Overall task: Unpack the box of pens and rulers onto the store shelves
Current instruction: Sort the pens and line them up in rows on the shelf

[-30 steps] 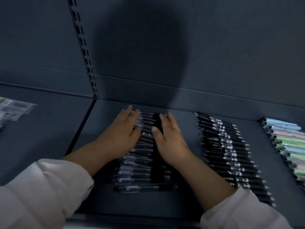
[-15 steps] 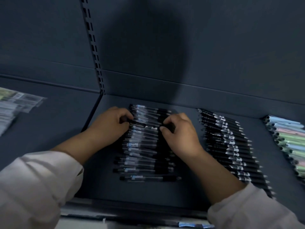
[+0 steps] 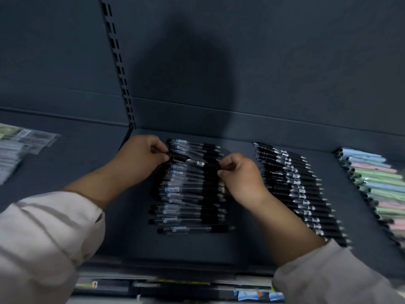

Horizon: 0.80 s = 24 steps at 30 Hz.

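Pinching grips: left hand [image 3: 140, 156] and right hand [image 3: 241, 174] each hold one end of a clear pen [image 3: 192, 160]. On the shelf [image 3: 241, 246], three pen rows [image 3: 295, 189] look done. This pen is near the back of the left row. No box or rulers show.

On my feed, left grip [image 3: 140, 157] sits centre-left of frame, knuckles up, fingers curled, thumb and fingertips pinching the left end of a pen [image 3: 192, 161]. The right grip [image 3: 241, 175], just right of centre, is curled the same way and pinches at the right end. Motion blur: I cannot confirm it is the same pen. Bare forearms [image 3: 94, 185] converge from the lower corners. Pale sleeves [image 3: 43, 238] end mid-forearm.
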Motion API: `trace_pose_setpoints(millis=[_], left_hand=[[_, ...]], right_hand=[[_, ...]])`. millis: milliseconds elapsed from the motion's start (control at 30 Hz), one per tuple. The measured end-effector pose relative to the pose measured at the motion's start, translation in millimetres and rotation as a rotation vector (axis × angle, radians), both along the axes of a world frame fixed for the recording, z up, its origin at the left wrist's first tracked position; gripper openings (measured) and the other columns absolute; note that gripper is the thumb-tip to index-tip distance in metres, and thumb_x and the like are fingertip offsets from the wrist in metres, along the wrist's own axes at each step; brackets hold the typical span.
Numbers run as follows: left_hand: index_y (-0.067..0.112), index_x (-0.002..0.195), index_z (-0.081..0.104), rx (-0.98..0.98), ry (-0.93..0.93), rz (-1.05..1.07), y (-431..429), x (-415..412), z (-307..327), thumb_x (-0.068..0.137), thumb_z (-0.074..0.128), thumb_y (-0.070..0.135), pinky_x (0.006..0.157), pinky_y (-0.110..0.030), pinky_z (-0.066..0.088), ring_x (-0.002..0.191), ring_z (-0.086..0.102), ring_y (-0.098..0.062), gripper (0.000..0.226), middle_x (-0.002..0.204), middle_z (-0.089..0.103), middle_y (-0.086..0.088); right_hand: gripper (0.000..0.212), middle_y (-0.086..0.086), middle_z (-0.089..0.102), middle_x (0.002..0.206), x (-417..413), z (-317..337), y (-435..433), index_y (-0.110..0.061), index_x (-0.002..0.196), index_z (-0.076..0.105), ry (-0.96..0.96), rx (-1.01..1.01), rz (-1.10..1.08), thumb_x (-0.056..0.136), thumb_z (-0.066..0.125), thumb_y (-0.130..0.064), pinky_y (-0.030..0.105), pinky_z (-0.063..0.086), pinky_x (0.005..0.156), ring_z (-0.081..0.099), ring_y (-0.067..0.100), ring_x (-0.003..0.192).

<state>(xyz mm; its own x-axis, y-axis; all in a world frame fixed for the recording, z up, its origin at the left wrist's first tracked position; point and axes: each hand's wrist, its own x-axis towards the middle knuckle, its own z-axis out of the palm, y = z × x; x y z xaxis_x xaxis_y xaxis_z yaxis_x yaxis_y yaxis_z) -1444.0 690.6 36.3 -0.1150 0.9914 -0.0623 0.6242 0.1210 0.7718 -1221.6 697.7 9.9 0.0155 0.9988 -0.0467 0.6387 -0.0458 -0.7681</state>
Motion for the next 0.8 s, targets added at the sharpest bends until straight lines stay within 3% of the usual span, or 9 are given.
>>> trace_pose_setpoints(millis=[167,367,467,533,633,800], left_hand=[[0.019,0.076,0.066,0.032,-0.091,-0.008,-5,16,19,0.086,0.068,0.021,0.058,-0.018,0.040,0.067,0.056,-0.008,0.011,0.076,0.064,0.003],[0.013,0.080,0.068,0.043,-0.164,-0.102,-2,74,36,0.087,0.067,0.016,0.063,-0.020,0.047,0.067,0.057,-0.011,0.007,0.076,0.065,-0.002],[0.012,0.082,0.069,0.069,-0.079,-0.200,7,120,31,0.083,0.067,0.006,0.063,-0.020,0.045,0.063,0.055,-0.008,0.006,0.069,0.062,0.002],[0.016,0.080,0.067,0.082,0.014,-0.268,12,149,23,0.082,0.067,0.005,0.063,-0.020,0.041,0.066,0.056,-0.011,0.010,0.072,0.062,0.002],[0.020,0.081,0.064,0.122,0.163,-0.341,16,184,13,0.084,0.064,0.010,0.069,-0.019,0.038,0.079,0.055,-0.012,0.011,0.081,0.058,0.005],[0.016,0.096,0.066,0.135,0.316,-0.382,21,217,0,0.088,0.061,0.014,0.074,-0.020,0.037,0.087,0.051,-0.010,0.010,0.093,0.058,0.004]], right_hand=[[0.020,-0.011,0.056,0.072,16,7,-5,-0.023,0.081,0.060,0.111,0.051,0.005,0.084,0.066,-0.005,0.008,0.038,0.059,0.051,0.002,0.064],[0.017,-0.008,0.055,0.068,75,31,-15,-0.016,0.081,0.063,0.177,0.086,-0.103,0.086,0.064,0.001,0.007,0.037,0.055,0.047,0.003,0.060],[0.013,-0.008,0.056,0.070,122,42,-20,-0.014,0.087,0.064,0.075,0.099,-0.174,0.088,0.062,-0.001,0.005,0.037,0.051,0.049,0.003,0.061],[0.011,-0.007,0.058,0.071,152,44,-21,-0.016,0.088,0.063,-0.036,0.091,-0.204,0.089,0.061,-0.004,0.012,0.039,0.050,0.050,0.005,0.060],[0.013,0.002,0.063,0.080,183,37,-19,-0.018,0.087,0.062,-0.181,0.053,-0.226,0.090,0.060,-0.005,0.022,0.039,0.056,0.057,0.015,0.068],[0.016,0.008,0.068,0.094,207,26,-14,-0.014,0.097,0.067,-0.323,0.023,-0.192,0.090,0.057,-0.004,0.023,0.042,0.073,0.063,0.025,0.090]])
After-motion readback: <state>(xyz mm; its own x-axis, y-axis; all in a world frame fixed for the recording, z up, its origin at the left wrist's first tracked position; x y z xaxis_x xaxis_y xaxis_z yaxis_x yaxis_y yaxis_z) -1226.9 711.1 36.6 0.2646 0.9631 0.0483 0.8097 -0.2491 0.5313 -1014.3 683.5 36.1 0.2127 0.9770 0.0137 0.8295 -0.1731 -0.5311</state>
